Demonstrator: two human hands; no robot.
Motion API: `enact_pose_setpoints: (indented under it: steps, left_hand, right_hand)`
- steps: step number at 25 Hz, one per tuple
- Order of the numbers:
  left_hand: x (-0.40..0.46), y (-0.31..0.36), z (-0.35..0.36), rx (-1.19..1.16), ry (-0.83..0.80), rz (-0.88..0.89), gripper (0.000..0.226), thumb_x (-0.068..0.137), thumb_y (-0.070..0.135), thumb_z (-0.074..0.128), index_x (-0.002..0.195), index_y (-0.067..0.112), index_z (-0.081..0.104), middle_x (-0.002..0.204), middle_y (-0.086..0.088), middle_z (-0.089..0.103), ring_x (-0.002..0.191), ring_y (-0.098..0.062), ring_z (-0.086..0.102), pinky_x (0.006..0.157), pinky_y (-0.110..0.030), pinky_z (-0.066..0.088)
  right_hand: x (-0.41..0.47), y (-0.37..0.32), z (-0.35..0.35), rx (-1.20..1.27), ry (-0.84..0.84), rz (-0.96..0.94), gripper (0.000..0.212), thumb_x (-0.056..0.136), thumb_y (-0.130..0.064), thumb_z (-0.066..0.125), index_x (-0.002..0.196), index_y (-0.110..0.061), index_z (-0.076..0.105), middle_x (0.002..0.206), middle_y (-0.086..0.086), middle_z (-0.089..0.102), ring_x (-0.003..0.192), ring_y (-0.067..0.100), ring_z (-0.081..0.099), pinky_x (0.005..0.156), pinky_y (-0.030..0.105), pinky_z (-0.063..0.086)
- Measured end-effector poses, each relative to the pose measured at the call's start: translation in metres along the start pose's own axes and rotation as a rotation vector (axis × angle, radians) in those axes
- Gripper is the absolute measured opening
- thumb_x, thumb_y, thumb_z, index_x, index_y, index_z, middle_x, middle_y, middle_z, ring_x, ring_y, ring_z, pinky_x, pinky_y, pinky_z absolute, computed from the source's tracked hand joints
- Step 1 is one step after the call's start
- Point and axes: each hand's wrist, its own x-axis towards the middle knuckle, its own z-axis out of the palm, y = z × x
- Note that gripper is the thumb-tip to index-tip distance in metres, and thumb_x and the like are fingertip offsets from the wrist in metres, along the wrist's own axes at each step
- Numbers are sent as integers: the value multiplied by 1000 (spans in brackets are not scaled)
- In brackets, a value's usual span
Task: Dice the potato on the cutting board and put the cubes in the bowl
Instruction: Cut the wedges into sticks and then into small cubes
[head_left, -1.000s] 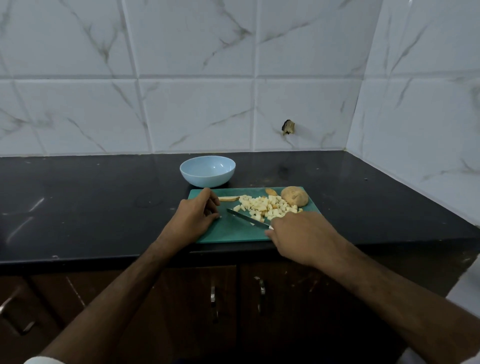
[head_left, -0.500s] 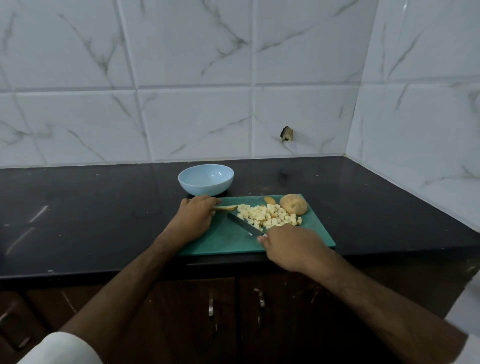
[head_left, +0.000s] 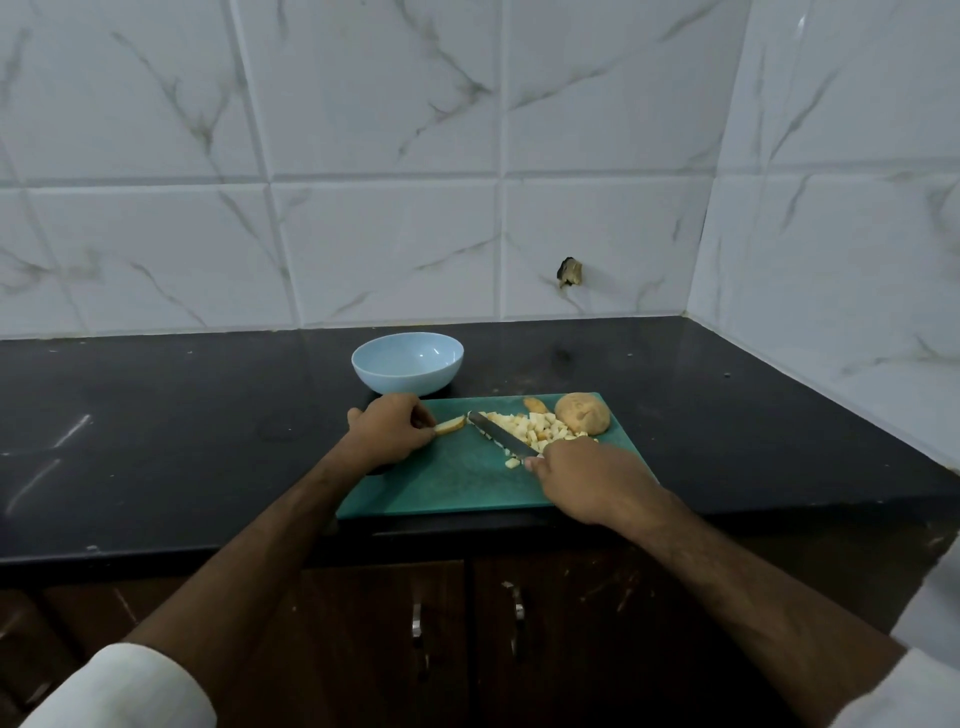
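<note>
- My left hand (head_left: 390, 429) pinches a pale potato slice (head_left: 450, 425) at the green plastic cutting board's (head_left: 457, 480) far-left corner.
- My right hand (head_left: 587, 477), fingers curled, grips the steel knife (head_left: 500, 440) beside the diced potato cubes (head_left: 540, 431).
- The light-blue bowl (head_left: 407, 362) stands behind.

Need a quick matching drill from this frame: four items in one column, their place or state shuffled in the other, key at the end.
Items:
1. bowl
2. knife
3. potato slice
4. uncut potato half

Place or state:
A. pinched by the left hand at the board's left side
B. sitting at the far right corner of the cutting board
C. on the counter behind the board, no cubes in it
D. held in the right hand, blade lying against the pile of potato cubes

Pairs: 1-C, 2-D, 3-A, 4-B
</note>
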Motion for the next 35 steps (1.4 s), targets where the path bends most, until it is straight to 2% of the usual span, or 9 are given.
enact_pose_setpoints:
  steps: [3,7,12,15,19,22,25,29,35]
  left_hand:
    - [-3,0,1,-9,10,14,8,92,36,67,97,30,64,99,17,64,101,-9,59,88,-39,27]
    - [-1,-1,4,-60,-25,-32,19,90,50,68,96,32,64,91,22,59,99,-6,52,89,-39,24]
    - [2,6,0,-95,-60,-111,16,88,47,72,82,34,66,90,24,62,103,-8,51,89,-42,20]
    - [-3,10,-1,-93,-34,-100,15,88,41,73,85,33,61,92,20,61,100,-9,51,89,-40,22]
    - [-13,3,0,-75,34,-25,20,87,37,75,92,35,55,93,16,63,94,-7,55,87,-38,27]
    - [-24,-9,0,-117,98,71,20,85,31,78,93,36,60,93,14,65,88,-2,58,92,-40,43]
    - [-35,-19,3,-189,171,217,20,84,23,80,97,31,67,91,15,67,88,-2,63,89,-38,55]
    - [-37,-21,6,-98,291,352,17,83,27,80,97,32,73,90,18,66,86,3,62,85,-40,54]
    - [-40,-14,4,-216,261,329,18,81,21,83,96,27,76,87,20,69,89,5,63,78,-9,47]
  right_hand:
    - [-5,4,-5,44,9,-45,42,108,-51,30,84,-24,51,79,-5,56,73,13,57,69,35,45]
    - [-23,15,-7,-54,-93,-112,41,107,-55,30,86,-26,51,81,-6,56,73,9,54,66,32,42]
    - [-20,25,-10,-94,-77,-49,42,107,-53,28,83,-27,49,81,-6,54,72,7,52,66,33,40]
    - [-12,19,-6,-87,-47,-50,42,108,-52,27,89,-25,53,82,-6,55,75,9,54,64,32,39]
    - [-6,13,-2,-57,-18,-20,44,108,-52,27,94,-22,57,87,-4,58,81,14,59,69,36,44]
    - [-3,11,-1,-25,-19,-8,45,107,-53,27,92,-22,56,90,-1,61,85,17,62,75,38,48]
    - [-2,8,-3,29,12,-7,46,108,-52,29,93,-20,59,84,-2,62,79,16,62,72,37,50]
    - [-2,-3,-6,34,54,-47,44,108,-51,29,84,-23,52,77,-3,56,68,12,54,67,35,43]
    - [-3,-4,-6,13,26,-62,42,107,-53,29,81,-25,47,79,-4,56,74,15,57,76,40,51]
